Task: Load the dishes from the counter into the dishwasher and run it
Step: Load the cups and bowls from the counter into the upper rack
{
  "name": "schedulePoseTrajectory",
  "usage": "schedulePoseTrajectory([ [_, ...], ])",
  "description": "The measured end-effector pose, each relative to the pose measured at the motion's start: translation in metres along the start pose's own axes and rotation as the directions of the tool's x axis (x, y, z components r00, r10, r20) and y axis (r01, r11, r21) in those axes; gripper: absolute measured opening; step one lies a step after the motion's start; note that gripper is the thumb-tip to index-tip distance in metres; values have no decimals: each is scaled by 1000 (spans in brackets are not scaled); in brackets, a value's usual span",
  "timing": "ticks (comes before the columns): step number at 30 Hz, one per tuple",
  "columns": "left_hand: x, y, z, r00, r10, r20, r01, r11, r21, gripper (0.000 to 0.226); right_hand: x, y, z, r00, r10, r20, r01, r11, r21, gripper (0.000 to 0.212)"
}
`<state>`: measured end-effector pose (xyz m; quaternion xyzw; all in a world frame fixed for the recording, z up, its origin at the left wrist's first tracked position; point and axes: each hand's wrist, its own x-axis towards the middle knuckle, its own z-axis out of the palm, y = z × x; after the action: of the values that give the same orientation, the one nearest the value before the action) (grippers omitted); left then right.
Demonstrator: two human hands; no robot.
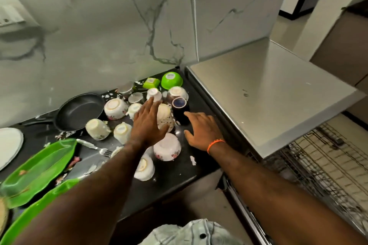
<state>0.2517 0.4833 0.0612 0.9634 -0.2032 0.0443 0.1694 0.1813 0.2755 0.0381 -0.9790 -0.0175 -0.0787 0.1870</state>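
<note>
Several upturned white floral cups and bowls crowd the black counter (173, 173). My left hand (148, 123) reaches over them with fingers straight, beside a tall white cup (165, 116) lying tilted. My right hand (201, 129) hovers open just right of it, its fingertips near a dark blue mug (180, 109) standing upside down. A white floral bowl (168, 149) sits upturned between my wrists. At the right, the dishwasher (264, 93) has a steel top, and its wire rack (326, 163) is pulled out.
A black frying pan (79, 111) lies at the left, with green leaf-shaped plates (39, 167) and a fork (95, 148) in front of it. Two green bowls (171, 80) stand by the marble wall. A white plate (9, 145) shows at the far left edge.
</note>
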Motion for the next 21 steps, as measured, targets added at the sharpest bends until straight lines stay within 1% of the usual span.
schedulePoseTrajectory([
  [2,1,-19,-3,995,-51,86,54,998,-27,98,13,-18,4,1000,-3,10,3,1000,31,71],
  [4,4,-31,-5,985,-49,167,63,995,-79,98,24,-31,8,999,27,38,-30,996,85,71],
  [6,6,-37,-6,973,-45,227,82,985,-154,98,32,-41,11,991,76,108,-93,982,164,73],
  [9,10,-36,-6,955,-46,291,121,962,-243,98,40,-49,16,982,102,156,-133,970,204,73],
  [12,12,-35,-4,963,-51,265,125,955,-268,93,43,-52,18,980,136,145,-167,959,227,70],
  [15,12,-34,-7,971,-52,233,123,945,-303,92,42,-53,16,983,153,98,-173,951,254,61],
  [21,8,-21,-20,994,-53,95,83,934,-346,87,38,-52,-6,993,117,-14,-105,935,339,51],
])
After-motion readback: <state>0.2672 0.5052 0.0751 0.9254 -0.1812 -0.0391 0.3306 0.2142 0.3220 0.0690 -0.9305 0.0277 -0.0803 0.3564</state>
